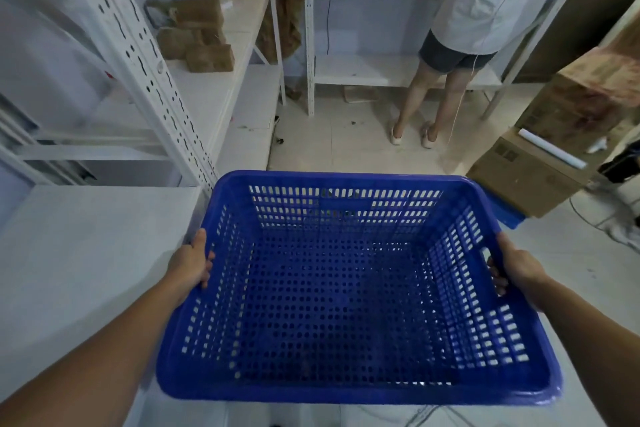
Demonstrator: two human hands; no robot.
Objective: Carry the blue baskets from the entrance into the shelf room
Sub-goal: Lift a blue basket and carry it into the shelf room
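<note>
A large blue perforated plastic basket point(349, 180) fills the lower middle of the head view, empty and held level above the floor. My left hand point(192, 262) grips its left rim, fingers curled over the edge. On the opposite side, my right hand point(516, 269) holds the rim with fingers through the handle slot. A bit of another blue basket point(507, 217) shows just beyond the right far corner, under a cardboard box.
White metal shelving point(145, 55) with brown packages lines the left side, and more shelves point(367, 69) stand at the back. A person point(460, 45) stands at the back shelf, facing away. Cardboard boxes point(530, 177) are stacked at the right. Pale tiled floor point(346, 142) lies ahead.
</note>
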